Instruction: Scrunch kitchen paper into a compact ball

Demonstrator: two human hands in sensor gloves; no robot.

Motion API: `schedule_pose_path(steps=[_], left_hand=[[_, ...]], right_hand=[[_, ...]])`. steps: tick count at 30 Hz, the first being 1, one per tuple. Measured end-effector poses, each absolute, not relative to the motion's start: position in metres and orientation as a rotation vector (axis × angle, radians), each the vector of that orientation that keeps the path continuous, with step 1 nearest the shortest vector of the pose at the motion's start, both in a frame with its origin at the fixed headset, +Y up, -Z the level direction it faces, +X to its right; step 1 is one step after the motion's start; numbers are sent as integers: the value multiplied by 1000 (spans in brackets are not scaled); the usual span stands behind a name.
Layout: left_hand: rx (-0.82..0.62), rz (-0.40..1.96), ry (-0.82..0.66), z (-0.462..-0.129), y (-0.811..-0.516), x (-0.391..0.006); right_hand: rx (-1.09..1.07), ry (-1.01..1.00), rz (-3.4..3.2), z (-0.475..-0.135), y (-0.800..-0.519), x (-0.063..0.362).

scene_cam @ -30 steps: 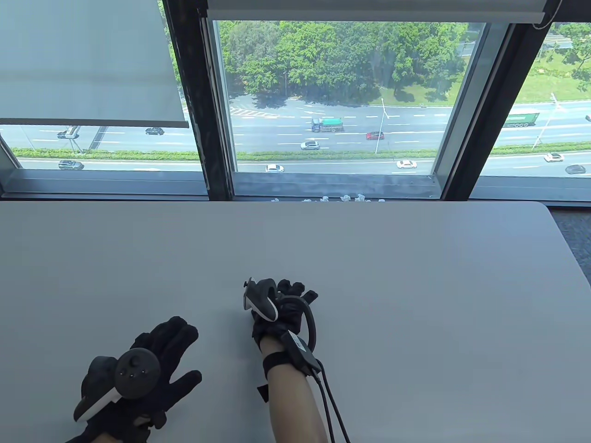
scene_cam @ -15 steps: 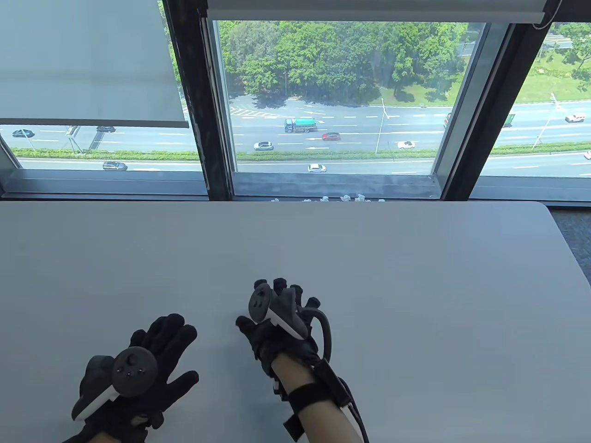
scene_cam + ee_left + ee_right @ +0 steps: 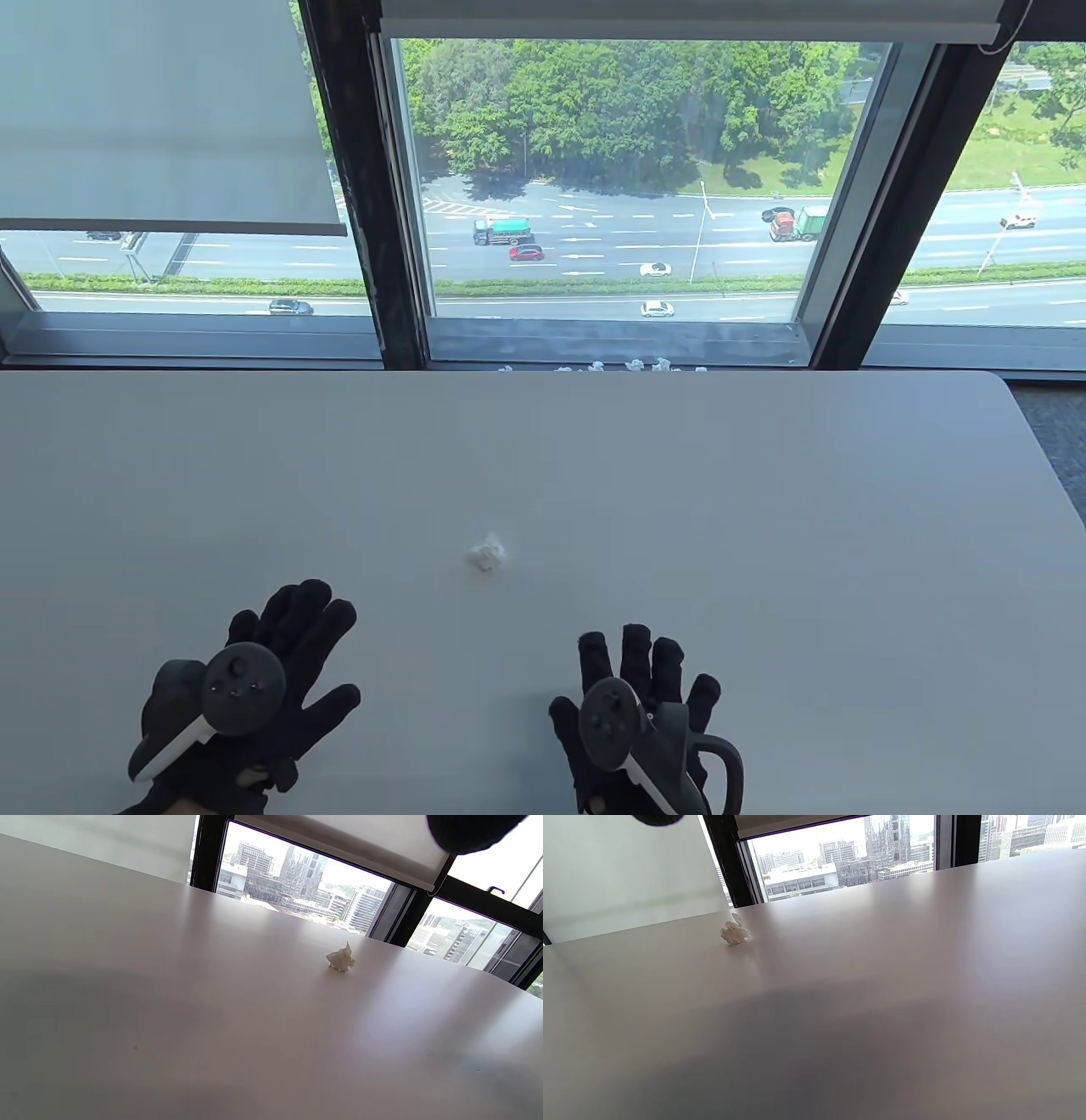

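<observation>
A small white crumpled ball of kitchen paper [image 3: 487,553] lies alone on the white table [image 3: 764,475], near the middle front. It also shows in the left wrist view [image 3: 340,960] and in the right wrist view [image 3: 735,932]. My left hand [image 3: 280,654] lies flat on the table, fingers spread, to the near left of the ball. My right hand [image 3: 645,679] lies flat, fingers spread, to the near right of it. Neither hand touches the ball. Both hands are empty.
Several small white paper balls [image 3: 628,366] lie just past the table's far edge by the window sill. The table's right corner [image 3: 1005,382] is rounded. A large window stands behind the table.
My right hand let go of the paper ball, opened and drew back to the near right, leaving the ball on the table. My left hand barely moved.
</observation>
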State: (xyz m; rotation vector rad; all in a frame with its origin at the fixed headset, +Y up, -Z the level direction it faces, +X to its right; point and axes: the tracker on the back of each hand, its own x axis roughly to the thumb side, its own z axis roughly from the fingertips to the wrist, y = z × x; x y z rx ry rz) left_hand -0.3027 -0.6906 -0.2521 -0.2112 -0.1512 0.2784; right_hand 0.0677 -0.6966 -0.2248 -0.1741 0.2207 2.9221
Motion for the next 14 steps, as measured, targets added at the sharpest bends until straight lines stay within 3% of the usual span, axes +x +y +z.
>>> schedule_pose_path(steps=[14], left_hand=[[-194, 308, -148, -250, -689, -306]], right_hand=[[-186, 308, 2914, -223, -707, 66]])
